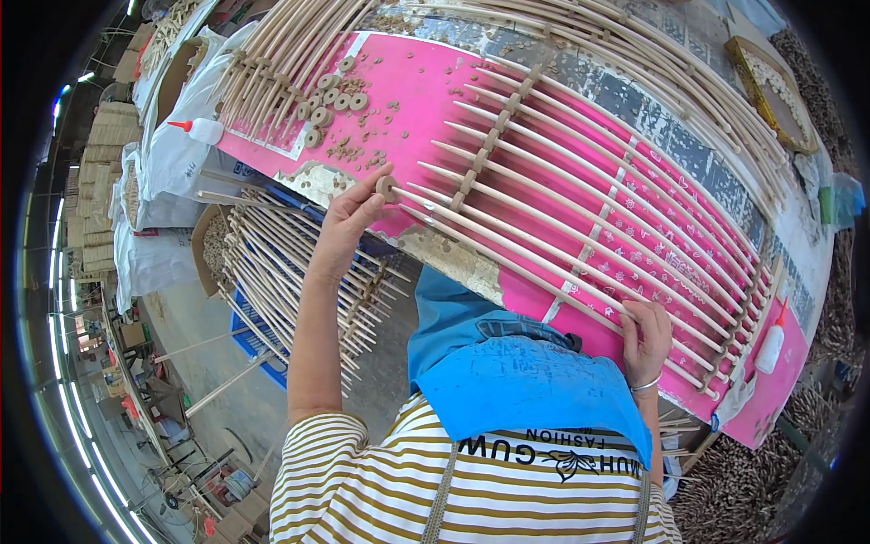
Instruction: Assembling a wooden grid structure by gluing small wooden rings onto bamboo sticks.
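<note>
Left hand: centre, thumb and fingers pinching 1 round wooden disc
Right hand: lower right, fingers closed on 1 slender rod
Tabletop: smooth pink

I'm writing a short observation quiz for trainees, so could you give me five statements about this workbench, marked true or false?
1. The left hand holds a round wooden piece. True.
2. The right hand holds a red-tipped bottle. False: it is at a wooden rod; the nearest red-tipped bottle lies apart from it, farther right.
3. The sheet under the laid-out rods is mostly pink. True.
4. The crate by the rod pile at lower left is red. False: it is blue.
5. A bracelet shows on the left wrist. False: it is on the right wrist.
</note>
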The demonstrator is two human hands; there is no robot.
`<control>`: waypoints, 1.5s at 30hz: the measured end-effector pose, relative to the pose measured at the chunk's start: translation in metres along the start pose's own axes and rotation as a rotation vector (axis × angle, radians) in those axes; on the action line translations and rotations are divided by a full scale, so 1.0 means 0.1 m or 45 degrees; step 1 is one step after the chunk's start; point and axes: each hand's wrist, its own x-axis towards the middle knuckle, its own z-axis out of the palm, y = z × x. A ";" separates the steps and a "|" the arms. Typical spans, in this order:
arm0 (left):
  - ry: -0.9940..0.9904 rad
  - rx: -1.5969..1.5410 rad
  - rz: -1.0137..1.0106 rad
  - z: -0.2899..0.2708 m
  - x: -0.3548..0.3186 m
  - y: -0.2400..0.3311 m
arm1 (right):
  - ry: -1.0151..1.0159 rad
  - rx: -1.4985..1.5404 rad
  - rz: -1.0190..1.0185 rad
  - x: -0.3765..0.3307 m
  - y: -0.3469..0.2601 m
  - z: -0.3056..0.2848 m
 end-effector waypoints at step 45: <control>-0.079 0.105 0.017 0.45 -0.15 0.06 | -0.102 -0.025 0.023 -0.03 -0.11 -0.02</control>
